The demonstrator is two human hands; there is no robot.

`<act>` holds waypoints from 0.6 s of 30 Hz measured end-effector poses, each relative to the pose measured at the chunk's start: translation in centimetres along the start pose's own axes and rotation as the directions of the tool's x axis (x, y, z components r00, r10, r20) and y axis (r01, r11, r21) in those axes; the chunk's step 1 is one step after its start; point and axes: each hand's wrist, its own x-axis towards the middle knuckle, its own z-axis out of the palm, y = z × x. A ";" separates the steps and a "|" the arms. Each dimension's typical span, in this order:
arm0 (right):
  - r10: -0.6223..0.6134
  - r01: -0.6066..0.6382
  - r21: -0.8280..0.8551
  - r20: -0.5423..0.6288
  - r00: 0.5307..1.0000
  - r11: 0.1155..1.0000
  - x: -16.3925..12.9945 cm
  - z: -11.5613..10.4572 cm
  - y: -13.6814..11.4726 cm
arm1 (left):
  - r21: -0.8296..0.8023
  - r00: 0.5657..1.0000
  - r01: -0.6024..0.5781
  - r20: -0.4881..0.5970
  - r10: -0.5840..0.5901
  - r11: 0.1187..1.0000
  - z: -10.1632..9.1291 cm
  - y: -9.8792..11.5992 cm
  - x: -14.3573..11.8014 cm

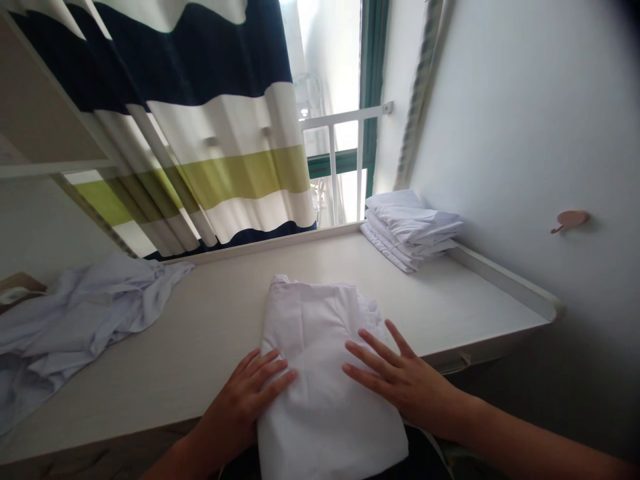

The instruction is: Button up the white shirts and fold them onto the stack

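A folded white garment (315, 393) lies flat over the front edge of the white desk (210, 320), its near end hanging toward my lap. What looks like a collar or band shows at its far left corner. My left hand (250, 393) rests on the garment's left side with fingers stretched out. On the right side, my right hand (400, 373) lies with its fingers spread over the cloth. Neither hand grips the fabric.
A stack of folded white garments (407, 227) sits at the back right by the wall. Crumpled white cloth (95, 320) lies at the left, beside a brown box (20, 287). Raised edging borders the desk. Behind are a striped curtain (225, 133), a white railing (345, 120) and a pink hook (571, 219).
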 end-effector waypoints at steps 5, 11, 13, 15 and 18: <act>-0.121 0.114 0.085 0.078 0.990 0.990 0.9 0.3 1.0 | -0.172 0.995 0.099 0.026 -0.096 0.980 -1.0 -1.0 0.6; -0.048 0.062 0.139 -0.105 0.993 0.988 0.2 1.1 0.6 | -0.347 0.964 0.265 0.075 -0.255 0.900 -2.2 -0.1 1.5; -0.057 0.087 0.193 -0.155 0.986 0.977 0.9 1.2 0.2 | -0.381 0.956 0.293 0.116 -0.269 0.877 -2.7 0.2 1.9; -0.059 0.112 0.314 -0.174 0.983 0.943 1.7 1.1 0.0 | -0.438 0.946 0.324 0.134 -0.295 0.839 -3.1 0.2 2.0; 0.063 0.047 0.570 -0.172 0.983 0.820 2.7 0.7 -0.1 | -0.562 0.901 0.396 0.084 -0.426 0.726 -3.5 -0.3 2.0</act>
